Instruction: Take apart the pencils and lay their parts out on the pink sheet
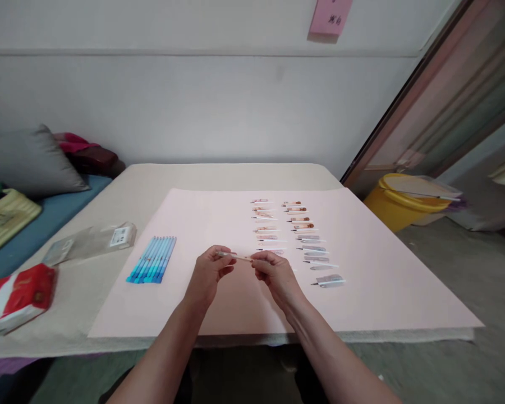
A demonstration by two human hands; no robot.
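My left hand [208,273] and my right hand [276,275] are closed in fingertip pinches on opposite ends of one slim, pale pen [242,258], held level above the pink sheet. Its ends are partly hidden by my fingers. Just beyond and right of my right hand lie disassembled pen parts in two columns: pinkish ones [267,229] in the nearer column, brown-ended ones [301,220] and grey ones [329,280] further right. Thin white refills with dark tips lie among them. To the left of my hands, several blue pens [152,259] lie side by side in a neat row.
The pink sheet [362,303] covers much of the pale table [227,175]. At left are a clear plastic bag [90,242], a red tissue pack [19,297] and a grey cushion [29,163]. A yellow bucket [389,207] stands on the floor at right.
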